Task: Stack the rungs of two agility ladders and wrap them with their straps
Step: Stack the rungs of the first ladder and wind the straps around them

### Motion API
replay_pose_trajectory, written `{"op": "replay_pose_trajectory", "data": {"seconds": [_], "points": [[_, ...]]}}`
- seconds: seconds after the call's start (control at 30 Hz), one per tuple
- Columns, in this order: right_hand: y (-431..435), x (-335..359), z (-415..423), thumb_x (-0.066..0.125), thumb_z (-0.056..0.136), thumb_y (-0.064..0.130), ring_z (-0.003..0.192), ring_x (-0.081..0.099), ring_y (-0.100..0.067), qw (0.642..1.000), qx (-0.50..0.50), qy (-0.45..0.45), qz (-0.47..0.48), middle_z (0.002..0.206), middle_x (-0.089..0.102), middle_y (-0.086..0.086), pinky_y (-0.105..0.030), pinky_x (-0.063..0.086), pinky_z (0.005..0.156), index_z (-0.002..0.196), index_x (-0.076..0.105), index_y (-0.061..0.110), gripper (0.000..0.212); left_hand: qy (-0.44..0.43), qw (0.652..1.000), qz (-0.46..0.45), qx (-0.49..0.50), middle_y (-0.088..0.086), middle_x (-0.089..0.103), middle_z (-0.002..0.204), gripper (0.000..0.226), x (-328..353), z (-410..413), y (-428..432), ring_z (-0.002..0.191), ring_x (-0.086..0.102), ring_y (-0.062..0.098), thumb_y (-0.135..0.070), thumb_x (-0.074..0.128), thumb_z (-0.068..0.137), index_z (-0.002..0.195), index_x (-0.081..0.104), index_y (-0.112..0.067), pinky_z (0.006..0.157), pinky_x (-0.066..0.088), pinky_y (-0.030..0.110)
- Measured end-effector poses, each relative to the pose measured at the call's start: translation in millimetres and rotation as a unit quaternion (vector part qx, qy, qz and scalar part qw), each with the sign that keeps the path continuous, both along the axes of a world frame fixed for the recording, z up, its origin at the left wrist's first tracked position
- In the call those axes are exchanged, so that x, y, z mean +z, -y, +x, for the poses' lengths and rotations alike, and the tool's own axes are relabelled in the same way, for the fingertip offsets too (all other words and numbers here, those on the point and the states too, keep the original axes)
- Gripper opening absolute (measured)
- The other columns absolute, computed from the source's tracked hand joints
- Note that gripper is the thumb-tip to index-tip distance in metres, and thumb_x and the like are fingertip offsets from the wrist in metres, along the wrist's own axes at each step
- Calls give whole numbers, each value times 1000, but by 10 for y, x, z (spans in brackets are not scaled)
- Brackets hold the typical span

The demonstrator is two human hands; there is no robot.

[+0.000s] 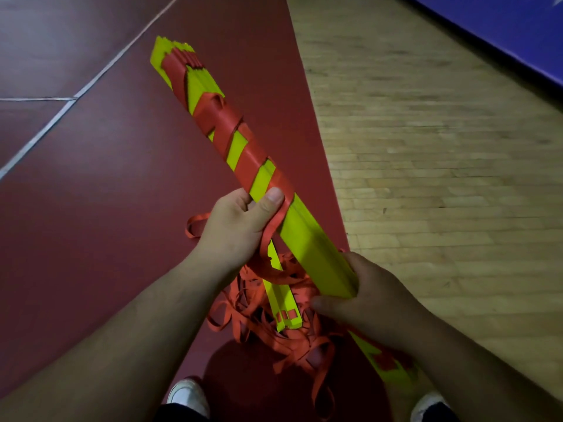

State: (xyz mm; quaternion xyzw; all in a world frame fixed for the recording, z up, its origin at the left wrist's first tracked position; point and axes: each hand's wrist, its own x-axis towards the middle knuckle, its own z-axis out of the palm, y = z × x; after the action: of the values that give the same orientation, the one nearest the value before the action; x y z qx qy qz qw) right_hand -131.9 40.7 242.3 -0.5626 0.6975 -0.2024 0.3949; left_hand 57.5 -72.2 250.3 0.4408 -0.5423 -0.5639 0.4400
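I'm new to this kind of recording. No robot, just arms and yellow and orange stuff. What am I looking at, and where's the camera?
There is no machine: a person works bare-handed, and the one camera sits on their head, looking down. The right hand grips the near part of a bundle of yellow rungs. The left hand grips it midway, thumb pinning an orange strap already wound around the far half. Below, on the red floor, lie a tangle of loose straps and more rungs. Shoes show at the bottom.
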Motion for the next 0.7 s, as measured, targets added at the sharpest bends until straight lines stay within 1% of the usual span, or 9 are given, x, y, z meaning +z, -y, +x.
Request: {"op": "replay_pose_trajectory", "data": {"seconds": [0.07,0.13,0.17,0.27,0.37,0.43,0.5,0.6,0.7], "points": [[1,-27,18,80,67,55,70,68,-2,998,-25,-11,-53,85,71,10,-34,57,67,105,60,42,45,-27,999,21,-24,35,67,97,72,-27,4,14,83,64,27,-56,74,77,104,60,9,73,54,56],[1,0,-30,78,61,57,69,71,-8,998,-28,39,-49,81,73,5,-39,59,68,102,65,40,46,-104,991,50,-70,20,74,103,41,-43,30,35,91,71,25,-34,74,81,107,65,-4,76,59,41],[-1,17,-50,77,59,57,70,73,-12,997,-20,71,-37,81,74,3,-41,60,70,100,67,40,45,-124,986,59,-94,16,73,108,35,-42,45,43,94,72,25,-24,73,82,111,65,-6,78,59,36],[-9,55,-48,81,62,44,66,75,-26,980,7,197,10,80,76,-8,-46,62,66,93,69,38,33,-143,976,63,-153,20,70,117,43,15,75,43,100,70,30,-13,70,81,122,60,-4,84,59,38],[-1,54,-63,82,65,33,61,70,-30,959,8,281,46,77,73,-15,-39,56,58,91,72,31,28,-138,970,54,-194,12,74,103,31,61,102,51,86,73,20,-7,61,90,120,58,-2,74,59,29],[2,56,-84,82,66,32,61,69,-29,953,8,298,53,77,72,-15,-37,54,58,92,73,30,28,-131,967,52,-211,10,74,104,30,74,121,48,86,73,19,-7,55,95,124,56,1,74,58,28],[8,52,-87,82,66,33,61,70,-28,958,7,283,47,77,73,-13,-36,54,58,90,73,33,26,-110,968,46,-223,14,73,106,34,85,138,37,87,72,22,-12,51,96,128,54,1,77,58,31],[15,52,-76,81,69,33,62,72,-24,965,10,258,35,78,74,-9,-32,55,58,89,72,39,23,-73,968,36,-238,8,73,79,30,101,151,3,63,69,13,-22,49,94,120,54,-7,59,55,22],[23,62,-86,80,70,36,64,73,-19,973,19,230,17,79,75,-4,-30,54,60,89,71,43,22,-45,970,30,-235,5,72,71,29,98,169,9,57,67,10,-26,49,93,118,53,-13,55,53,20]]}}
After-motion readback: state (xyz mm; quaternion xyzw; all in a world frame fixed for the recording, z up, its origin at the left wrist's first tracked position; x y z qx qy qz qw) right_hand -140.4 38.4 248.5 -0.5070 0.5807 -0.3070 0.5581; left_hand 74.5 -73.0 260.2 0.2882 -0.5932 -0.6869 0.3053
